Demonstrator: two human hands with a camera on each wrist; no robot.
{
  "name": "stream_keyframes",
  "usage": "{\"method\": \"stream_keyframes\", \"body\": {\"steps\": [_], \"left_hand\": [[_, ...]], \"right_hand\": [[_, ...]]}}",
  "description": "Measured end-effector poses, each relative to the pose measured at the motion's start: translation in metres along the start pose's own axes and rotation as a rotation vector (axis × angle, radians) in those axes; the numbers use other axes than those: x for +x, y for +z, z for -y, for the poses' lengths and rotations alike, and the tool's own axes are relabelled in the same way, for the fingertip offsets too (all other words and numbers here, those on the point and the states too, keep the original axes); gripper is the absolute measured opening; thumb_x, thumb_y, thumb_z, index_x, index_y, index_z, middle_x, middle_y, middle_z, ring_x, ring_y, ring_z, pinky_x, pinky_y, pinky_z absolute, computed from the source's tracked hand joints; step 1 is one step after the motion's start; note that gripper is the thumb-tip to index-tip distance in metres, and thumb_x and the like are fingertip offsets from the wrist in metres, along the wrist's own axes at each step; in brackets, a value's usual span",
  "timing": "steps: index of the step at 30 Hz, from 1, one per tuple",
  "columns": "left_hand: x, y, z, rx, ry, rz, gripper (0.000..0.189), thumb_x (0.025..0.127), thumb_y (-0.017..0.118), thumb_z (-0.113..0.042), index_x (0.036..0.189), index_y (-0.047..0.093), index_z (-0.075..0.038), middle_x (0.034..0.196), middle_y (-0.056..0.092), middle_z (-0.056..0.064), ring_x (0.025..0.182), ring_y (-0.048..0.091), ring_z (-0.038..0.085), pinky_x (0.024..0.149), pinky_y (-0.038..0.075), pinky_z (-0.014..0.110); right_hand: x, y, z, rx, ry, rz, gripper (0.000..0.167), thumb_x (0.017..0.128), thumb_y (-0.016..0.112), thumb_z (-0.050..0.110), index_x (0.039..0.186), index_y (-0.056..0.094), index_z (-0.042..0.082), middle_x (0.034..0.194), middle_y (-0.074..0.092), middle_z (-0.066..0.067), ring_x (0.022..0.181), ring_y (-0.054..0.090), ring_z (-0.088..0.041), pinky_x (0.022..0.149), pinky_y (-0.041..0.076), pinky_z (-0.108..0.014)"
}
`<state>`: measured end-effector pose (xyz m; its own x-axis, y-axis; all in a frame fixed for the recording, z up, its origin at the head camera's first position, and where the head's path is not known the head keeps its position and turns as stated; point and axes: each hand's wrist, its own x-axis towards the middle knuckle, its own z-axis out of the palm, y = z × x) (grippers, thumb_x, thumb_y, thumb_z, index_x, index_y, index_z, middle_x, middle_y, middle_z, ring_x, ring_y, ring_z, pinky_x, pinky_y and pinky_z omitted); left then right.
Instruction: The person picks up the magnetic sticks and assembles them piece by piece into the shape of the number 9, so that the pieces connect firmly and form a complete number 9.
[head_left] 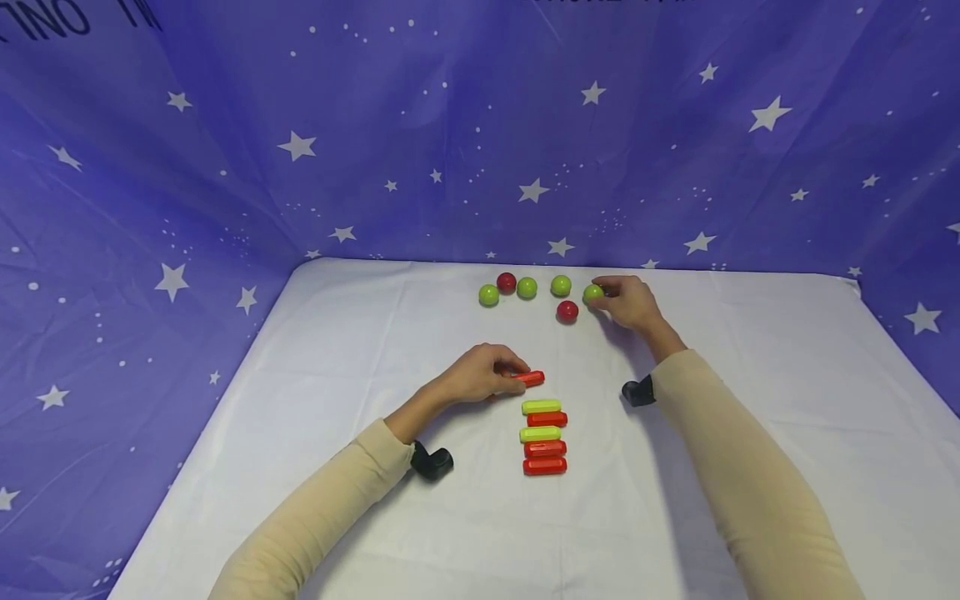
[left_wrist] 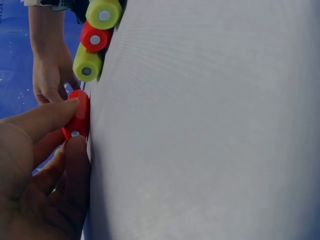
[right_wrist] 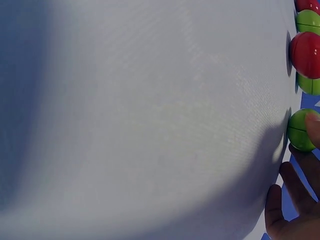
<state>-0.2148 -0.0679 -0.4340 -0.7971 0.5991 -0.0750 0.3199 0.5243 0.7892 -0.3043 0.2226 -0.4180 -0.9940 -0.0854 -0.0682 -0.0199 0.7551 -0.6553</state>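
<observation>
The left hand (head_left: 483,372) is pinching a red stick (head_left: 533,378), its long axis running roughly sideways, just beyond the farthest yellow stick (head_left: 542,407) on the counter (head_left: 360,350), while the right hand (head_left: 630,302), farther from it, is gripping the rightmost green ball (head_left: 592,293).

Both arms extend forward, clad in pale sleeves to the wrist; the left forearm (head_left: 337,483) slants inward from the lower left, the right forearm (head_left: 742,467) inward from the lower right; the left wrist (head_left: 416,412) and right wrist (head_left: 667,337) are bare. The left hand (head_left: 480,373) lies nearer the body, its thumb (left_wrist: 50,119) and fingers (left_wrist: 76,162) curved toward one another in a pinch; the right hand (head_left: 632,302) reaches farther forward, likewise pinching between thumb and finger, its lower fingers spread apart in the right wrist view; the hands are well apart.
</observation>
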Motion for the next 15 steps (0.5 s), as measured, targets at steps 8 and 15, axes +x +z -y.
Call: {"method": "stream_keyframes", "body": {"steps": [8, 15], "left_hand": [[0.000, 0.000, 0.000, 0.036, 0.001, -0.004, 0.027, 0.086, 0.078, -0.019, 0.112, 0.074, -0.011, 0.099, 0.068, -0.005, 0.082, 0.056, 0.012, 0.070, 0.048, 0.024], [-0.003, -0.001, 0.000, -0.051, -0.009, 0.005, 0.025, 0.090, 0.073, -0.016, 0.115, 0.073, -0.010, 0.098, 0.067, 0.000, 0.064, 0.058, 0.014, 0.059, 0.051, 0.027]], "right_hand": [[-0.006, -0.004, 0.000, 0.026, -0.030, -0.017, 0.043, 0.095, 0.065, 0.013, 0.135, 0.056, -0.003, 0.129, 0.058, -0.025, 0.120, 0.053, -0.040, 0.103, 0.041, -0.051], [-0.021, -0.013, -0.001, 0.079, -0.100, -0.048, 0.042, 0.094, 0.069, 0.018, 0.128, 0.059, -0.004, 0.118, 0.063, -0.024, 0.113, 0.058, -0.038, 0.099, 0.042, -0.051]]}}
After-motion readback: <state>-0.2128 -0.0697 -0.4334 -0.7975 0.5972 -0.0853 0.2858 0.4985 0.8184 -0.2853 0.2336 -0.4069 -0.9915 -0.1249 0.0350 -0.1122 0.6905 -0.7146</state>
